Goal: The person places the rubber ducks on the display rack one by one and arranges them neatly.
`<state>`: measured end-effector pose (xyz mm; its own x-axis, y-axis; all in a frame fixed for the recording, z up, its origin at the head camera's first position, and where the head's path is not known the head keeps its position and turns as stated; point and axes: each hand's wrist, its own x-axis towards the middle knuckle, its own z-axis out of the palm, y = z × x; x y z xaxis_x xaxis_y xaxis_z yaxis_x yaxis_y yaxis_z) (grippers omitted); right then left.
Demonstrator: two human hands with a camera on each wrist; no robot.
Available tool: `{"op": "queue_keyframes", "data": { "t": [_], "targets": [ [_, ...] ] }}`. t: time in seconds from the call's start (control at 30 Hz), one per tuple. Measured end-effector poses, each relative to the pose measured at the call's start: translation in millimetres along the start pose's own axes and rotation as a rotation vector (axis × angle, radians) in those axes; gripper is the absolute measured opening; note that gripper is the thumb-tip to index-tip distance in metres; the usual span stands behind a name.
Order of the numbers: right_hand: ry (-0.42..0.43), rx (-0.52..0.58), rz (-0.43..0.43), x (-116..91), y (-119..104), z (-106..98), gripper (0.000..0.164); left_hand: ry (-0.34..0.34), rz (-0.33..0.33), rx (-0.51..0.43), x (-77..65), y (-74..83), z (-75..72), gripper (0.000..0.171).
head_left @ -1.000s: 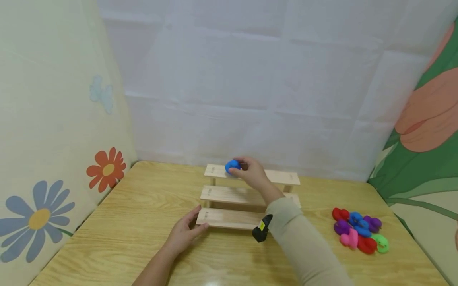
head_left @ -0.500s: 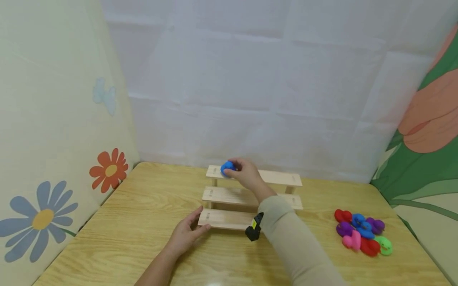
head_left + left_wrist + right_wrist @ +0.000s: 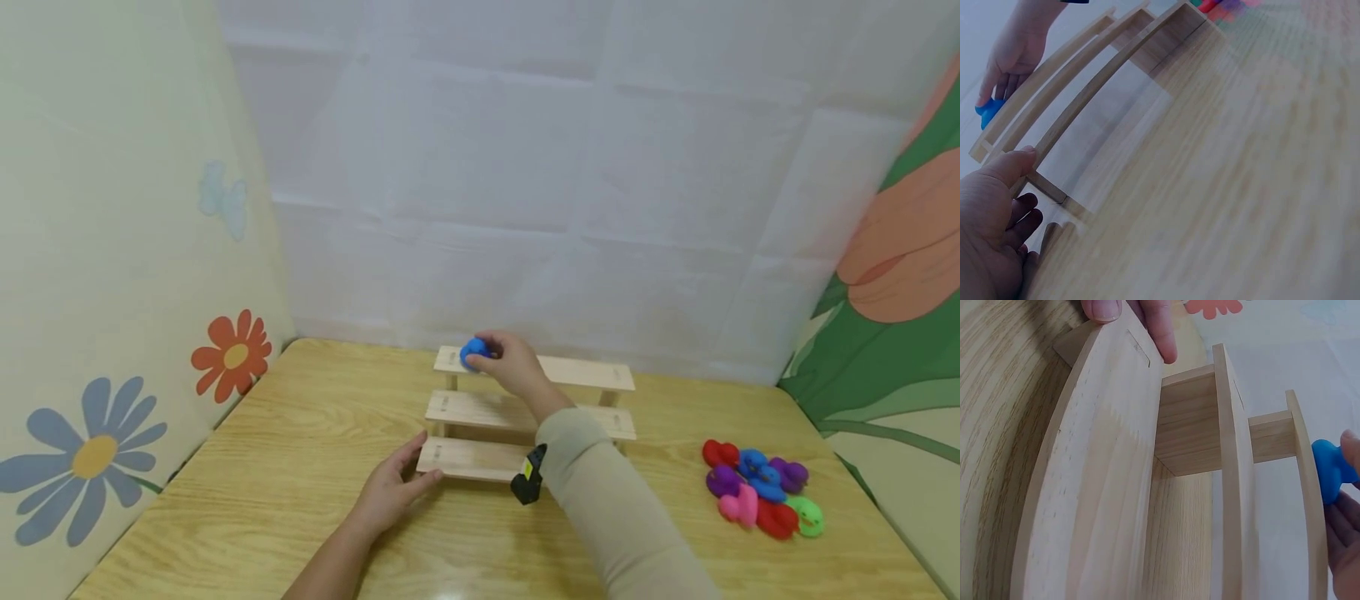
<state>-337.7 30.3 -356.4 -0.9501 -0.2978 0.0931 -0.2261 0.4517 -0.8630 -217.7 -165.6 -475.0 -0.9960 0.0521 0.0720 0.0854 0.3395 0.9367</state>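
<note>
A three-tier wooden step shelf (image 3: 480, 408) stands on the table. On the left part of its top tier is a blue rubber duck (image 3: 473, 353), which my right hand (image 3: 516, 372) pinches between thumb and fingers. In the right wrist view the blue duck (image 3: 1327, 472) sits against the top board. My left hand (image 3: 388, 492) holds the left end of the lowest tier. Its thumb (image 3: 1016, 164) lies on the front edge in the left wrist view, and a finger reaches the board's far side in the right wrist view.
To the right, a cluster of rubber ducks lies on the wooden table (image 3: 300, 433): red (image 3: 777, 518), purple, blue, pink (image 3: 739, 506) and green (image 3: 806, 517). A white cloth (image 3: 480, 167) hangs behind the table. Flower-printed panels flank both sides.
My right hand has shifted the blue duck a little left along the top tier, mostly in the first half second. The left hand keeps its place on the shelf.
</note>
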Motion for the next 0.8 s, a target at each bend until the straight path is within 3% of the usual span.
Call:
{"op": "queue_keyframes", "data": {
  "t": [0.5, 0.8],
  "targets": [
    [0.007, 0.017, -0.004, -3.7, 2.4, -1.2, 0.060, -0.010, -0.006, 0.006, 0.3, 3.5, -0.4, 0.073],
    [0.060, 0.048, 0.009, -11.3, 10.0, -8.2, 0.053, -0.004, -0.012, 0.011, 0.8, 0.6, 0.1, 0.074]
  ]
}}
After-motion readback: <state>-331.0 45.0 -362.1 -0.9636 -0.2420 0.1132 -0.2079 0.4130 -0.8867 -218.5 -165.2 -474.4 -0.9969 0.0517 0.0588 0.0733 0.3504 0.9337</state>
